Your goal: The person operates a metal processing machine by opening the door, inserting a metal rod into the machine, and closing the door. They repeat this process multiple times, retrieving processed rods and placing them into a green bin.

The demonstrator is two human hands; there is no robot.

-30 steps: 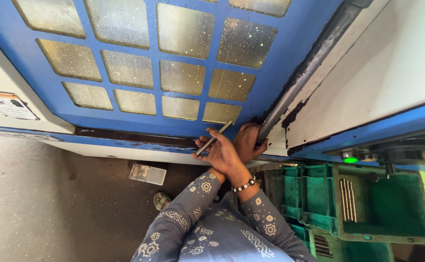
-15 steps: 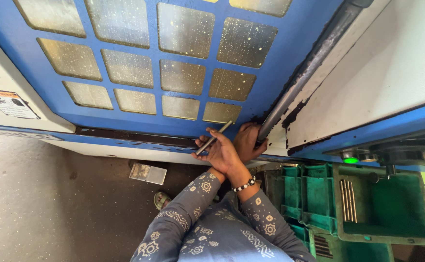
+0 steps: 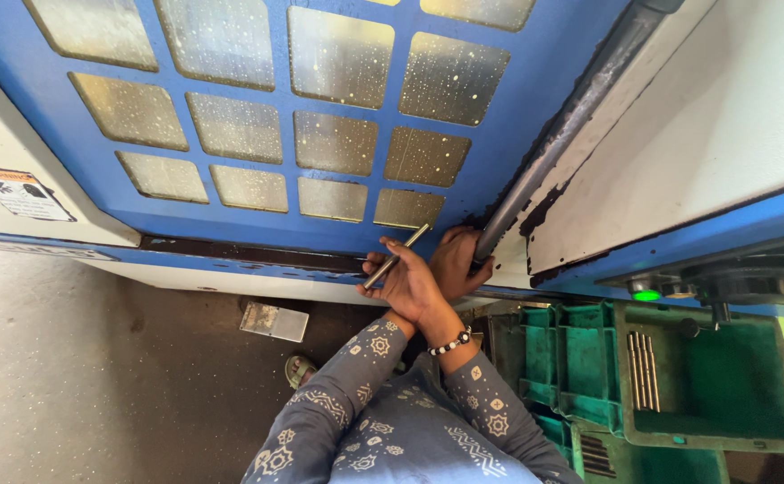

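A view looking down from a person's head at the lower edge of a large blue machine door (image 3: 258, 224) with a grid of cloudy glass panes. Compared with the pictures from a second ago and half a second ago, almost nothing has changed: both hands sit in the same spot at the door's lower right corner, and the metal rod points the same way. The work looks paused in a steady hold rather than moving along.

The left hand (image 3: 407, 285) is closed around a thin metal rod (image 3: 397, 255), which slants up and to the right across the fingers, its upper tip lying against the blue door frame. The right hand (image 3: 456, 260), crossed just behind the left and touching it, is clenched on the bottom end of a long dark vertical handle bar (image 3: 560, 134) that runs up the door's right edge. A beaded bracelet (image 3: 450, 342) circles one wrist, and patterned grey-blue sleeves fill the near edge.

To the right, green plastic crates (image 3: 706, 385) hold a few more metal rods (image 3: 643, 369). On the grey floor (image 3: 69, 376) to the left lies a small flat metal plate (image 3: 274, 321).
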